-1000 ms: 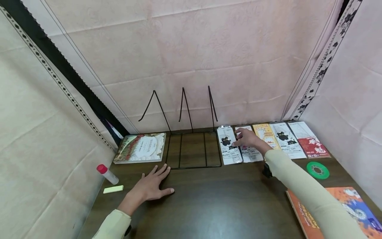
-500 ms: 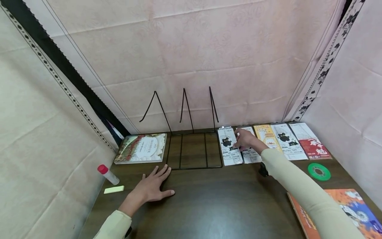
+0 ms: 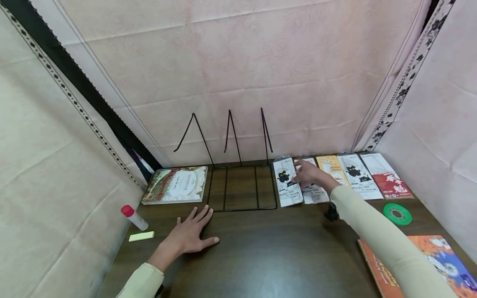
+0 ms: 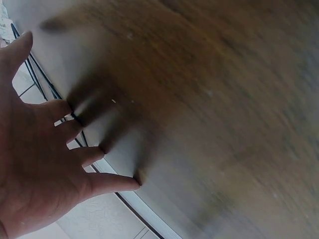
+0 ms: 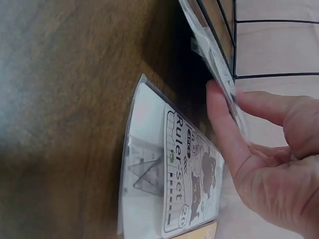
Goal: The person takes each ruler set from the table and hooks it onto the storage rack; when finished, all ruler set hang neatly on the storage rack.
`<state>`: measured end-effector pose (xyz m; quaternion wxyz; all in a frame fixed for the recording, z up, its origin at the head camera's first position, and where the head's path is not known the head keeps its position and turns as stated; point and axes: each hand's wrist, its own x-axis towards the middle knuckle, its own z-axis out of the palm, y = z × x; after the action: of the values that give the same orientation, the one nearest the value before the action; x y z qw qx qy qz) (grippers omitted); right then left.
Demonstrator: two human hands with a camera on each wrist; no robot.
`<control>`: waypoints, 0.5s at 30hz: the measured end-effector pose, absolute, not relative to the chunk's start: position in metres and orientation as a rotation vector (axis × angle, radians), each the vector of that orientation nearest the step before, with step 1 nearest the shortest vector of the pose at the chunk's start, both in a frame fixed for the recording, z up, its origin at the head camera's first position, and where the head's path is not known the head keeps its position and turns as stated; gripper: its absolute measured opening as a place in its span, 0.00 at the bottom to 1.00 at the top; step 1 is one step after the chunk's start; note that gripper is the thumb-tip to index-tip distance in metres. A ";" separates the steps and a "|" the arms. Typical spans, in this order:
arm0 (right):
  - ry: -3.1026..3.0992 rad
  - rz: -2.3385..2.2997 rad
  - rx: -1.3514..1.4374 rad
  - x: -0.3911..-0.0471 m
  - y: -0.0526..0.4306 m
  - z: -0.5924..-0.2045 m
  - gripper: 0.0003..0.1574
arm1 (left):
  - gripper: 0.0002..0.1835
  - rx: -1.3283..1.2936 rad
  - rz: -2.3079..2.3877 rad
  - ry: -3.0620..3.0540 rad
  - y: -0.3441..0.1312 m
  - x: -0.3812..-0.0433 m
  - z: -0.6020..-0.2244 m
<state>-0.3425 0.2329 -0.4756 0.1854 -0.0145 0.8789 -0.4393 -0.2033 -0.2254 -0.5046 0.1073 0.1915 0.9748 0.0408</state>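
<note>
My right hand (image 3: 311,176) pinches the leftmost ruler set packet (image 3: 286,186) between thumb and fingers. In the right wrist view that packet (image 5: 212,50) stands tilted on edge beside the black wire bars. A second ruler set packet (image 5: 189,169) lies flat under the hand, partly hidden in the head view. My left hand (image 3: 188,236) has its fingers spread, the fingertips at the front left corner of a black wire rack (image 3: 242,210). The left wrist view shows the same hand (image 4: 45,164) with fingertips touching the brown tabletop.
A yellow packet (image 3: 331,165), another ruler set (image 3: 357,176) and a red-and-white packet (image 3: 389,178) lie rightward. A green ring-shaped roll (image 3: 389,212) and an orange book (image 3: 443,252) are nearer. At left are a notebook (image 3: 182,184), a glue stick (image 3: 136,218) and a pale strip (image 3: 141,236).
The leftmost ruler set packet has tilted up and shifted slightly right in my right hand's fingers. My left hand stays in place.
</note>
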 end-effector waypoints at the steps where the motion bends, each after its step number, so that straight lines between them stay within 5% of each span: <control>1: 2.463 -1.260 -0.047 -0.342 0.234 -0.476 0.52 | 0.52 0.562 0.124 2.871 -0.225 -0.204 -0.505; 15: 2.497 -1.381 -0.137 -0.329 0.239 -0.459 0.44 | 0.50 0.547 0.138 2.888 -0.225 -0.203 -0.505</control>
<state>-0.3291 0.2385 -0.4592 0.1420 -0.0476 0.8652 -0.4785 -0.2027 -0.2249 -0.5052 0.0993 0.1849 0.9766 0.0468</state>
